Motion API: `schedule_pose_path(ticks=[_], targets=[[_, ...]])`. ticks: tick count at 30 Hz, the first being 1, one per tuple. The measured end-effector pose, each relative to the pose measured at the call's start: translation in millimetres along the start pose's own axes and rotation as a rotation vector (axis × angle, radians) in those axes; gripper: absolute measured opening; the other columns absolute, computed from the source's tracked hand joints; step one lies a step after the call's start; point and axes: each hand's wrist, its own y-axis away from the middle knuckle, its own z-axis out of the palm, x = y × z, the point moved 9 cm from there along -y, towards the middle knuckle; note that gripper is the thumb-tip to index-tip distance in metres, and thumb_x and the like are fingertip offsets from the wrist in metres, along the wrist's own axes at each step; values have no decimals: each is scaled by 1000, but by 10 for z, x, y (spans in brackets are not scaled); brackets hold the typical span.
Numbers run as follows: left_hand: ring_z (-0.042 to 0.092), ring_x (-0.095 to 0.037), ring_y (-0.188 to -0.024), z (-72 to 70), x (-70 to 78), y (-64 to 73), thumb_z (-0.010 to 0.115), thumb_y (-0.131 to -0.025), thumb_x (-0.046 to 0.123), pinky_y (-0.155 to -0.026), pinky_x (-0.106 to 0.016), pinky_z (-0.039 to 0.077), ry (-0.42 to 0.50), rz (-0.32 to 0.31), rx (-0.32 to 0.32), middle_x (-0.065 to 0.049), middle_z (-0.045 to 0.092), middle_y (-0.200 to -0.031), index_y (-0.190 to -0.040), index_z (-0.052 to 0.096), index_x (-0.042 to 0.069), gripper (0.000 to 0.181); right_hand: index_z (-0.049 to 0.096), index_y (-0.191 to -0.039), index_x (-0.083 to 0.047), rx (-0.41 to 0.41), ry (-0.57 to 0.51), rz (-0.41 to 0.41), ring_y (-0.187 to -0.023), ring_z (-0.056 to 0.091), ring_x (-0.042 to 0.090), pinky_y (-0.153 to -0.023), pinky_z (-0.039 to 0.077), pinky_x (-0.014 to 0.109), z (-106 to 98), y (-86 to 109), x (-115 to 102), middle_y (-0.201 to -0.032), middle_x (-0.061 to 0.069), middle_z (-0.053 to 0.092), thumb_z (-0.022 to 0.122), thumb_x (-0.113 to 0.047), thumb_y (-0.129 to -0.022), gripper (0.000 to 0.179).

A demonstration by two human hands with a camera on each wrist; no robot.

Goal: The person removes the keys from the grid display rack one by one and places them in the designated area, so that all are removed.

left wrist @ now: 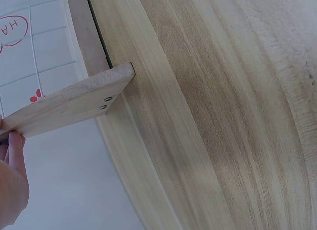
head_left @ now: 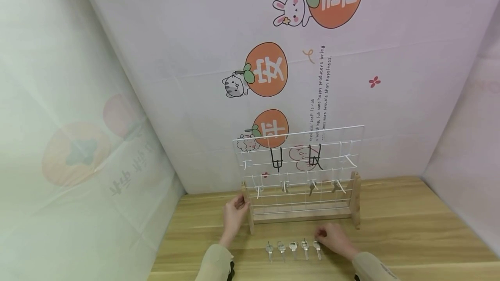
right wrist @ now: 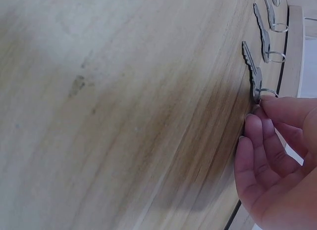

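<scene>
A white wire grid rack [head_left: 298, 133] stands upright between two wooden side posts on the table. My left hand [head_left: 235, 216] grips its left post [left wrist: 74, 102], thumb on one side and fingers on the other. In front of the rack lies a row of several silver keys with small rings. At the right end of that row, my right hand [head_left: 335, 238] pinches the ring of the last key [right wrist: 256, 80] between thumb and index finger. That key's blade lies along the table, pointing toward me. The other fingers curl beside the thumb.
Keys [head_left: 312, 188] hang from white hooks on the grid's lower part. Two black hooks [head_left: 276, 164] sit higher on it. A wooden bar [head_left: 300, 215] joins the posts at the bottom. Behind the wooden table [head_left: 406, 224] hangs a printed white cloth [head_left: 203, 133].
</scene>
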Motion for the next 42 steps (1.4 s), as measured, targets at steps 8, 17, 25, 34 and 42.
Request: schedule_pose_path(ticks=[8,17,25,34,42], targets=[[70,-47,-102,50,-347,-100,69,-85,-9,-85,-40,64,-24,-28,44,-37,67,-111,-112,63,-18,29,70,-77,-11,-3,-20,-3,-67,57,0,-58,51,15,-6,-1,10,-74,-4,70,75,-3,-78,10],[72,-42,-101,22,-379,-112,73,-85,-3,-83,-35,65,23,5,15,-34,69,-110,-113,65,-14,31,71,-79,-8,-7,-51,18,-67,53,-3,-57,49,14,6,7,32,-75,-3,70,76,-3,-77,7],[70,-43,-104,36,-366,-112,70,-86,-6,-86,-36,64,29,-18,11,-35,68,-112,-116,64,-15,32,72,-88,-3,-1,-97,51,-67,59,2,-58,53,14,-66,-29,-35,-78,1,72,75,-5,-80,8],[66,-52,-106,4,6,-13,66,-88,-9,-90,-47,61,10,-3,-29,-41,63,-114,-116,59,-21,32,70,-91,-4,75,-134,24,-71,60,0,-62,55,13,-244,-94,-266,-83,3,71,71,-2,-84,8],[65,-53,-108,0,32,13,66,-88,-8,-92,-51,60,18,-1,-34,-41,63,-115,-117,58,-22,33,70,-92,-13,151,-140,104,-75,59,0,-66,56,13,-366,-176,-426,-84,-1,70,71,-7,-87,8]])
